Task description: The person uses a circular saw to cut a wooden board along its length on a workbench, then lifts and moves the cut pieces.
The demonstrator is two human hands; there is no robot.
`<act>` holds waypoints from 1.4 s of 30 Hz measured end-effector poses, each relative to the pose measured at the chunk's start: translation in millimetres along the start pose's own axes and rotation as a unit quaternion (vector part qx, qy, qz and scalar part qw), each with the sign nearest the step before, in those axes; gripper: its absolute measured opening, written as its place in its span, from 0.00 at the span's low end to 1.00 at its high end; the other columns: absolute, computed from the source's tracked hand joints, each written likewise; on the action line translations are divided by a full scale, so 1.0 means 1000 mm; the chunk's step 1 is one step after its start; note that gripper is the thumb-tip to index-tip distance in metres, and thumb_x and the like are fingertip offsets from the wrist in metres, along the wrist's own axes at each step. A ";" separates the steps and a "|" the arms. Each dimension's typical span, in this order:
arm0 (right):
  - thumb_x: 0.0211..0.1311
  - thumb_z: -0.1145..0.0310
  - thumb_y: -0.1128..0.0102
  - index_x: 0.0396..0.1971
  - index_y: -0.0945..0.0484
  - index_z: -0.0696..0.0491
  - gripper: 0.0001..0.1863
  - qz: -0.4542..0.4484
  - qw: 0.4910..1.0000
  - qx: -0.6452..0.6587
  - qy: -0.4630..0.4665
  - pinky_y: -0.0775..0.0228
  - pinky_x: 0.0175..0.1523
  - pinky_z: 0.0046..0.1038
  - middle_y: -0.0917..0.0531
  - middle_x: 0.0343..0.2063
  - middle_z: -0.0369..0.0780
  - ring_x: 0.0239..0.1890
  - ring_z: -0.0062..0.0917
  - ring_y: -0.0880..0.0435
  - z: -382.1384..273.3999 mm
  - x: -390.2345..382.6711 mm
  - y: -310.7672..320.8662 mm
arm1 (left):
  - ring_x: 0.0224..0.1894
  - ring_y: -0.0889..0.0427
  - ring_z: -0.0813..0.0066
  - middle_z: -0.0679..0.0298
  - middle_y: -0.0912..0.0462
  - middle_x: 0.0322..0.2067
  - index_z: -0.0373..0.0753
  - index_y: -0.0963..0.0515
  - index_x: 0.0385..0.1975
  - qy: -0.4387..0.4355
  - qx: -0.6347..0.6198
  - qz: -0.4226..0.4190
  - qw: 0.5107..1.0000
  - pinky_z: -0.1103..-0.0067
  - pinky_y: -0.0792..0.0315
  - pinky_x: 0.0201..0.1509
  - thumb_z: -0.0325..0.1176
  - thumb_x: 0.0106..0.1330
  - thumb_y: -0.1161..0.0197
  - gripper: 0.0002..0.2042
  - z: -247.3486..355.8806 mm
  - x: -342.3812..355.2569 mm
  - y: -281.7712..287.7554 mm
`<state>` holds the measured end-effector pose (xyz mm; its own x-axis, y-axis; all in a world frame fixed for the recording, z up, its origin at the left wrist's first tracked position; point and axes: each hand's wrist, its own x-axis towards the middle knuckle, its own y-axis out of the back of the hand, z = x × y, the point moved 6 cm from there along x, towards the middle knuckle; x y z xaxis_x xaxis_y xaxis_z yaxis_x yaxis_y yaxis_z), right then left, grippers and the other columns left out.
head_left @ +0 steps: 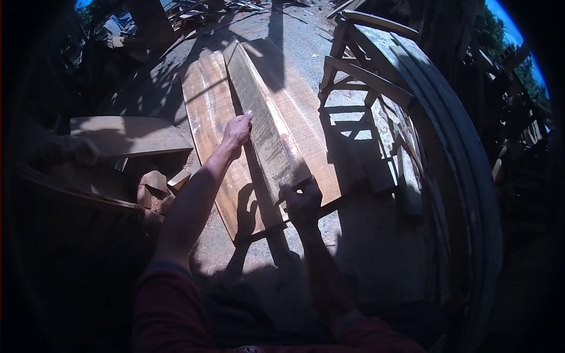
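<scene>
A long wooden plank [259, 103] is tilted up on edge, with its rough grey-brown face toward the left and its near end toward me. Along its left side, about midway, my left hand [238, 133] is closed on the edge with the thumb pointing away from me. My right hand [303, 203] grips the corner of the near end, thumb on the left; its other fingers are in shadow. Beneath lie a lighter plank [206, 106] on the left and a broad board [303, 109] on the right, both flat.
On the right stands a wooden frame [371, 79] beside long curved-looking boards [435, 88]. At the left are a wide board [132, 135] and a notched wood block [154, 191]. Scrap wood [188, 15] lies at the back on the dusty ground [235, 29].
</scene>
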<state>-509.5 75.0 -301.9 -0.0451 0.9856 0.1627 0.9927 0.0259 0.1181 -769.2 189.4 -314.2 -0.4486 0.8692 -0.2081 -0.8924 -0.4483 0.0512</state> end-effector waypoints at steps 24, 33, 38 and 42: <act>0.40 0.76 0.31 0.49 0.16 0.43 0.29 -0.054 0.907 -0.336 0.247 0.39 0.65 0.49 0.26 0.56 0.45 0.64 0.42 0.29 0.064 -0.055 -0.019 | 0.52 0.24 0.64 0.56 0.20 0.48 0.34 0.27 0.51 0.120 -0.120 0.015 0.985 0.64 0.32 0.63 0.34 0.76 0.46 0.12 -0.163 0.034 0.038; 0.48 0.68 0.31 0.59 0.23 0.52 0.32 -0.143 0.946 -0.275 0.091 0.35 0.64 0.48 0.30 0.63 0.52 0.63 0.47 0.26 0.083 -0.042 -0.021 | 0.53 0.23 0.60 0.48 0.21 0.52 0.28 0.28 0.52 0.092 -0.038 0.132 0.986 0.64 0.31 0.57 0.40 0.75 0.46 0.18 -0.220 0.041 0.068; 0.51 0.63 0.28 0.63 0.28 0.56 0.37 -0.151 0.935 -0.318 0.040 0.36 0.64 0.50 0.30 0.62 0.54 0.63 0.48 0.28 0.095 -0.045 -0.017 | 0.54 0.23 0.58 0.43 0.22 0.53 0.25 0.28 0.55 0.079 0.026 0.166 0.983 0.66 0.31 0.59 0.43 0.75 0.46 0.23 -0.219 0.031 0.042; 0.52 0.62 0.28 0.63 0.28 0.57 0.37 -0.107 0.936 -0.331 0.059 0.38 0.66 0.49 0.29 0.62 0.55 0.64 0.49 0.29 0.104 -0.052 -0.029 | 0.60 0.27 0.64 0.51 0.23 0.57 0.31 0.29 0.59 0.115 -0.032 0.112 0.987 0.66 0.35 0.64 0.43 0.79 0.51 0.21 -0.219 0.050 0.044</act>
<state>-524.8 40.4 -415.6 -0.2864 0.9431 0.1687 0.6744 0.0733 0.7347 -820.5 167.5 -535.9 -0.6048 0.6797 -0.4149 -0.7637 -0.6428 0.0602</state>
